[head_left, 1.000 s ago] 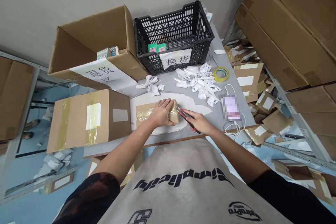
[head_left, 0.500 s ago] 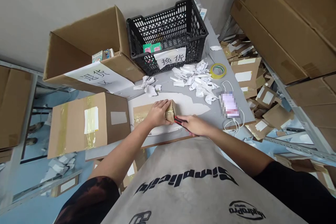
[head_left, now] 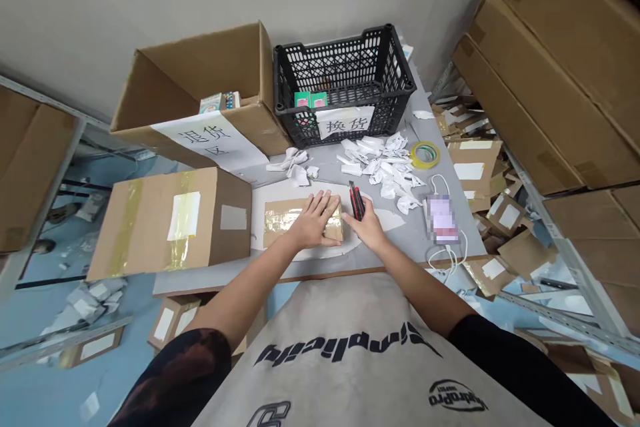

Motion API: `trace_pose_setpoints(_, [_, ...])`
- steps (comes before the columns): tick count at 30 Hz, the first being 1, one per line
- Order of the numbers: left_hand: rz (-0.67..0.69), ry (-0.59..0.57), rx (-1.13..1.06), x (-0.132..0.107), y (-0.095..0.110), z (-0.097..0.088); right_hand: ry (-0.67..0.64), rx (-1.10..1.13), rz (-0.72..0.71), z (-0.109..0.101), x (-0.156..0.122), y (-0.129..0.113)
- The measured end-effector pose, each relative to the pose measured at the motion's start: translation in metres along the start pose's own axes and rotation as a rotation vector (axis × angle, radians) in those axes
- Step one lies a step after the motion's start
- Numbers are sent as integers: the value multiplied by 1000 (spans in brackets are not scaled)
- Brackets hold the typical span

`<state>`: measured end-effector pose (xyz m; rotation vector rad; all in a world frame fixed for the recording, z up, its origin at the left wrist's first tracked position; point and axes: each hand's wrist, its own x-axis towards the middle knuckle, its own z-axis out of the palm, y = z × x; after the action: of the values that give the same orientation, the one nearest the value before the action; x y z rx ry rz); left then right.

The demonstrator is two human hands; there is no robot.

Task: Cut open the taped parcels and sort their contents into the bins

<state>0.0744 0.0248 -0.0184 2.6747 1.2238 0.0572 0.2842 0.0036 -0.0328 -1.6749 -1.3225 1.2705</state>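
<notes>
Within right hand (head_left: 367, 230), probably utility knife (head_left: 356, 201)

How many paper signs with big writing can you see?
2. One sign is on the front of the open box, and the other sign is on the front of the black crate. More could be hidden behind things.

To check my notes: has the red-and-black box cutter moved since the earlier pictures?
Yes: the red-and-black box cutter now stands upright, nearer the black plastic crate.
</notes>
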Motion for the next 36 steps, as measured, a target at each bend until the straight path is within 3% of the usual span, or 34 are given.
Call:
trace_pose_setpoints(4, [-68,82,21,-26,0,-2,-9,-27,-96,21,10,5])
trace_pose_setpoints(9, [-424,292,45,-103,8,-8,44,-302,-238,9,19,-14])
trace_pose_setpoints(11, [-542,378,22,-129,19,-7,-41,-485,-369,12,29,-34])
trace_pose_setpoints(14, [-512,364,-126,-143,40,3,-251,-739,-492,26,44,-64])
trace_pose_setpoints(17, [-513,330,-361,-133,54,17,-346,-875,-455,36,48,-82])
trace_pose_setpoints(21, [-637,383,-529,-112,36,20,-230,-846,-282,37,18,-74])
trace_pose_setpoints(23, [-656,364,-541,-103,13,10,-184,-666,-179,39,-9,-59])
trace_pose_setpoints(26, [-613,235,-464,-86,-20,-8,-270,-173,-4,47,-39,-37])
trace_pose_setpoints(28, [-604,156,-347,-71,-29,-15,-116,44,18,49,-41,-30])
trace_pose_setpoints(30, [-561,116,-217,-56,-27,-16,103,129,-7,44,-30,-29])
trace_pose_setpoints(32, [-491,94,-121,-46,-24,-14,236,167,-15,34,-15,-31])
trace_pose_setpoints(36, [-261,-44,-67,-45,-35,-20,233,284,27,20,-2,-25])
